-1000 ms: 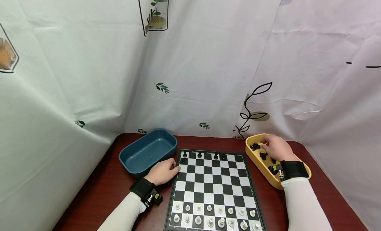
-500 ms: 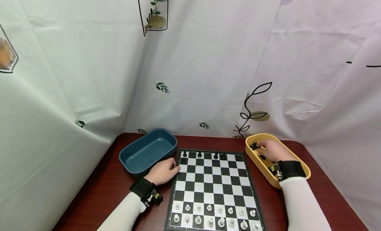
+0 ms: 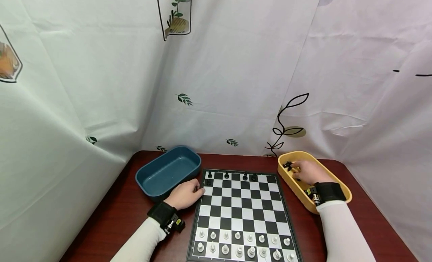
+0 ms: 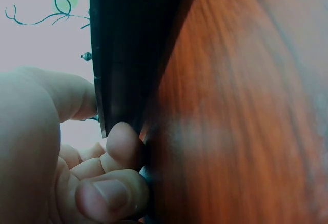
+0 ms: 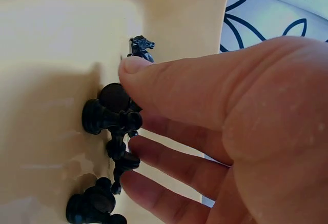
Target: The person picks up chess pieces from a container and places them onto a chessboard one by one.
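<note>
My left hand (image 3: 184, 195) rests at the left edge of the chessboard (image 3: 240, 214). In the left wrist view the thumb (image 4: 72, 98) lies over the board's rim, and curled fingers (image 4: 123, 144) press against its side. My right hand (image 3: 312, 172) reaches into the yellow tray (image 3: 337, 179) among black chess pieces (image 3: 287, 165). Seen from the right wrist, its thumb tip overlaps a black knight (image 5: 140, 47). The fingers, slightly bent, are spread beside a pile of black pieces (image 5: 97, 117). No piece is plainly gripped; contact behind the thumb is hidden.
White chess pieces (image 3: 251, 251) stand in two rows on the near side of the board. Several black pieces (image 3: 245, 175) stand along its far side. A blue tray (image 3: 168, 172) sits at the left on the dark red table (image 3: 101, 217). Patterned cloth hangs behind.
My right hand has moved slightly left and lower into the yellow tray, its fingertips now closer to the black pieces. The left hand stays at the board's edge.
</note>
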Action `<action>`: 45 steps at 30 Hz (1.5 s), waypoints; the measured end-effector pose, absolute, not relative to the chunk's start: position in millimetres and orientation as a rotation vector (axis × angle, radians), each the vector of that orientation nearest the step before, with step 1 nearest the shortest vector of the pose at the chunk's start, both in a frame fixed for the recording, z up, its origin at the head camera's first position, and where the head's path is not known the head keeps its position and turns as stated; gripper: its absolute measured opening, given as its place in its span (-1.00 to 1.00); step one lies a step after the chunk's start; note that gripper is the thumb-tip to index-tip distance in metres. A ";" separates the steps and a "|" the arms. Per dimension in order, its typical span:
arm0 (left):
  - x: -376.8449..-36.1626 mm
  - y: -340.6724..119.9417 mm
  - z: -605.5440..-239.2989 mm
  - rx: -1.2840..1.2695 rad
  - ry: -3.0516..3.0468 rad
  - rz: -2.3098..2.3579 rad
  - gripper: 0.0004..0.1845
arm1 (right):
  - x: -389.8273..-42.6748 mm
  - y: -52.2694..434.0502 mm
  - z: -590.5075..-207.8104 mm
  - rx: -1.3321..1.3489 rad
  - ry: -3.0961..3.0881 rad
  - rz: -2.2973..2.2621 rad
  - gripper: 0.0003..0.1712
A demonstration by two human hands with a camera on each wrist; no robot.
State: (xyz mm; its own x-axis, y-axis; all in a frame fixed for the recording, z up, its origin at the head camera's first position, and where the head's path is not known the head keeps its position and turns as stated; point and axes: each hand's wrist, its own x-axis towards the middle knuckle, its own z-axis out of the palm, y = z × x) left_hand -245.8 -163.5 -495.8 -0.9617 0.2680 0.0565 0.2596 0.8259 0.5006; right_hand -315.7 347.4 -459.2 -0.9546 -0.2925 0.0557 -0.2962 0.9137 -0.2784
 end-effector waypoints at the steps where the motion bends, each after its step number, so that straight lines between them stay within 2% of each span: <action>1: -245.7 -163.3 -495.8 0.434 2.986 0.817 -0.68 | -315.8 347.3 -459.1 0.473 -3.067 0.449 -0.54; 11: -245.7 -163.4 -497.0 0.444 2.989 0.828 -0.69 | -315.8 349.9 -461.2 0.501 -3.079 0.386 -0.49; 28: -246.9 -163.6 -498.6 0.450 2.988 0.825 -0.69 | -314.3 349.3 -456.7 0.423 -3.132 0.527 -0.77; 45: -247.2 -163.3 -498.8 0.447 2.990 0.811 -0.69 | -308.6 347.4 -449.5 0.388 -3.098 0.552 -0.82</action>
